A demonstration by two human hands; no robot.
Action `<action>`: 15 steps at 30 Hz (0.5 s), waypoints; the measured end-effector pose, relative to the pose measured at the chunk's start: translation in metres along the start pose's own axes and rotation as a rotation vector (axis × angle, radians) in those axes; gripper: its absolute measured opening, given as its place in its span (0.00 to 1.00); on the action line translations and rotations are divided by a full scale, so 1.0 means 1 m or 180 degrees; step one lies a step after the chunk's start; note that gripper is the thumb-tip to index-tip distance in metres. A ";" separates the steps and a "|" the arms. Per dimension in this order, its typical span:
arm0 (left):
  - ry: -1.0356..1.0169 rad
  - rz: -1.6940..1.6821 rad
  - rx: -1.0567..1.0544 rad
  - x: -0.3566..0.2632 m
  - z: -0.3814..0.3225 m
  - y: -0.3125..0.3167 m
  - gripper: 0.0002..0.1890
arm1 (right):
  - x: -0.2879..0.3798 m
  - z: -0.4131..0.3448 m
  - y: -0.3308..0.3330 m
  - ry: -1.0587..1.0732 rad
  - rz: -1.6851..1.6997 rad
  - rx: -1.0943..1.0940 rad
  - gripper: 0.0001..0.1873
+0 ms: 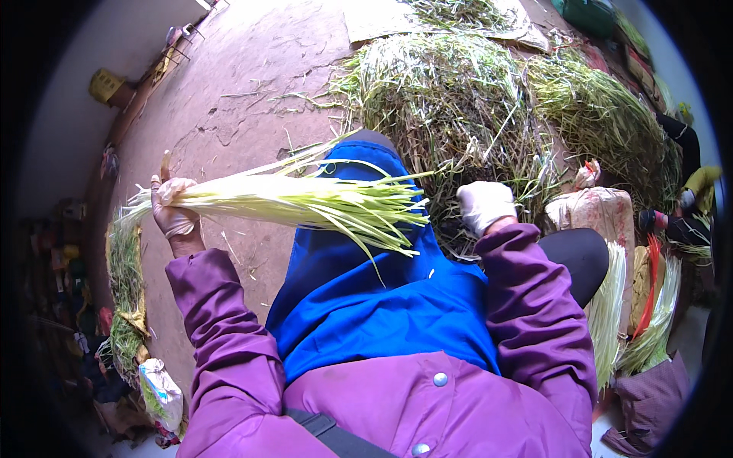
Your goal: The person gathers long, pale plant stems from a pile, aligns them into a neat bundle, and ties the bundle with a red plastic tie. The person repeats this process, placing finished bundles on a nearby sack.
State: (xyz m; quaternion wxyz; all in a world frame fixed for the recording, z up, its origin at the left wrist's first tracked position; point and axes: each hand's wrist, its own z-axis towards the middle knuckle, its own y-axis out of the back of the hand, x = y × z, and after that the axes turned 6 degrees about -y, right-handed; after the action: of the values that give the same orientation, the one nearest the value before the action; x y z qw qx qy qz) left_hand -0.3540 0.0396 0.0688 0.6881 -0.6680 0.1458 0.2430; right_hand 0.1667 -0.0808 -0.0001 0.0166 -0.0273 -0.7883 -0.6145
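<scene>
My left hand, in a thin pale glove with some fingers showing, grips a bundle of long, pale yellow-green leafy stalks near its white end. Leaf tips fan out to the right, over the blue apron on my lap. A few loose blades hang down from the bundle. My right hand, in a white glove, is curled into a fist at the near edge of a large heap of green and withered stalks. Nothing shows sticking out of that fist, and its fingertips are hidden.
A second stalk heap lies to the right, beside a tied woven sack. Pale stalk bundles stand near my right knee. Another person's arm shows at the far right. A yellow bucket stands by the left wall.
</scene>
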 end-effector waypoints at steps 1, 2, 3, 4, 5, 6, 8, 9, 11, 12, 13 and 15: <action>0.0005 -0.0028 0.0005 -0.001 -0.003 -0.002 0.21 | -0.006 -0.001 0.003 -0.0369 -0.0055 0.0454 0.12; -0.0007 0.0121 0.0101 0.000 -0.005 -0.003 0.20 | -0.008 -0.001 0.007 -0.0430 0.0289 0.0366 0.17; 0.0158 -0.0164 0.0141 0.001 -0.006 -0.006 0.20 | -0.008 0.001 0.013 -0.0559 0.0484 0.0309 0.23; 0.0285 -0.0347 0.0194 0.002 -0.008 -0.008 0.21 | -0.007 -0.001 0.019 -0.0484 0.0780 0.0070 0.22; 0.0373 -0.0418 0.0258 0.003 -0.010 -0.011 0.21 | -0.003 -0.001 0.025 -0.0245 0.1185 -0.0339 0.22; 0.0499 -0.0660 0.0311 0.005 -0.010 -0.014 0.21 | 0.005 -0.005 0.028 0.0048 0.1852 -0.0575 0.21; 0.0674 -0.0921 0.0449 0.007 -0.010 -0.019 0.20 | 0.022 -0.012 0.034 0.0814 0.2823 -0.0896 0.20; 0.0671 -0.0937 0.0494 0.007 -0.011 -0.021 0.21 | 0.032 -0.017 0.035 0.0971 0.2936 -0.0913 0.16; 0.0663 -0.0969 0.0580 0.008 -0.011 -0.023 0.21 | 0.041 -0.029 0.038 0.1159 0.2129 -0.0527 0.10; 0.0694 -0.0998 0.0710 0.009 -0.012 -0.023 0.22 | 0.047 -0.033 0.038 0.1219 0.2255 -0.0525 0.07; 0.0724 -0.1024 0.0829 0.009 -0.013 -0.022 0.22 | 0.047 -0.041 0.039 0.1209 0.2409 -0.0100 0.07; 0.0629 -0.0806 0.0895 0.008 -0.015 -0.019 0.24 | 0.049 -0.051 0.042 0.1135 0.2845 0.0858 0.07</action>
State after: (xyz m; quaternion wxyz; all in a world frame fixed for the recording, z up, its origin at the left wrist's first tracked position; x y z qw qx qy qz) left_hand -0.3353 0.0263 0.0795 0.7819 -0.5991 0.1599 0.0653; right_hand 0.1204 -0.1190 0.0563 0.4162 -0.2546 -0.7568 -0.4351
